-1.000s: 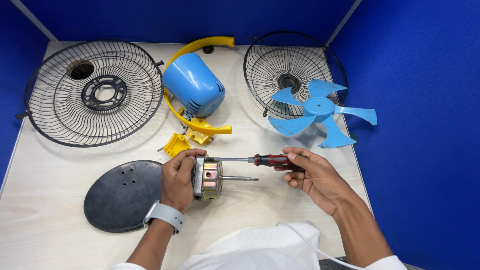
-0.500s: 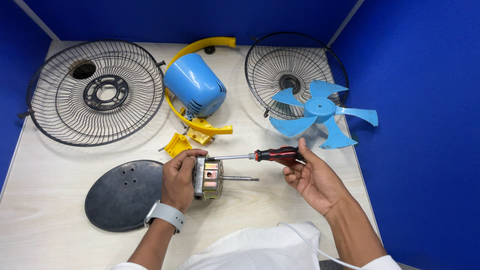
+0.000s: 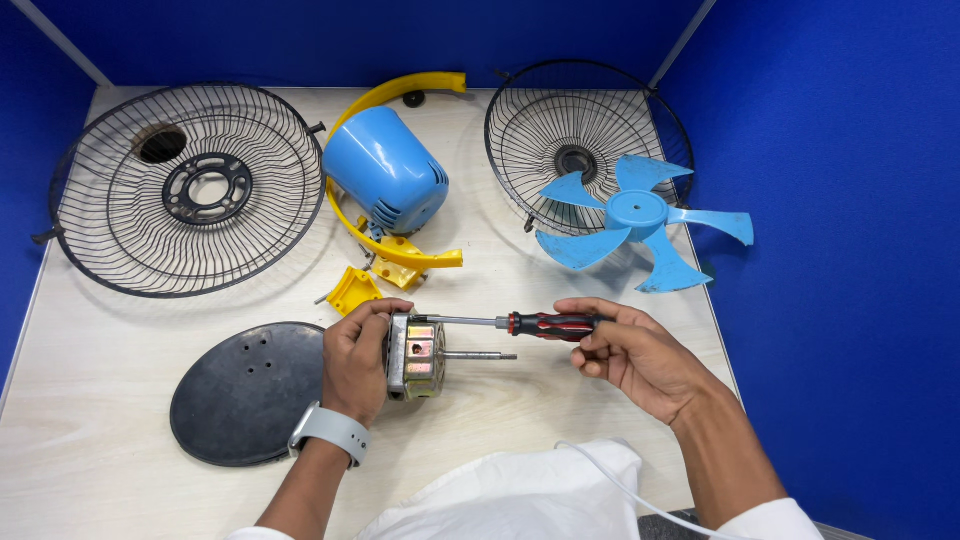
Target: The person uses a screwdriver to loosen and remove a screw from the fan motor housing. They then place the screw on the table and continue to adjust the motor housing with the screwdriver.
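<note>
Hands work at the near edge of the table (image 3: 90,480). The left hand (image 3: 355,360) is wrapped tight around a small fan motor (image 3: 418,355), with its metal rod poking out to the right. The right hand (image 3: 635,355) pinches the red and black handle of a screwdriver (image 3: 520,323). Its tip sits at the top of the motor. A second ago the handle sat deeper in the palm; now only the fingertips hold it, so it looks like the hand is turning the tool bit by bit. Left of the motor lies a round black base (image 3: 240,395). Behind the motor are a yellow bracket (image 3: 400,255) and a blue cover (image 3: 385,170). Farther back left is a wire guard (image 3: 130,190), and back right are another guard (image 3: 560,110) and blue blades (image 3: 640,220).
</note>
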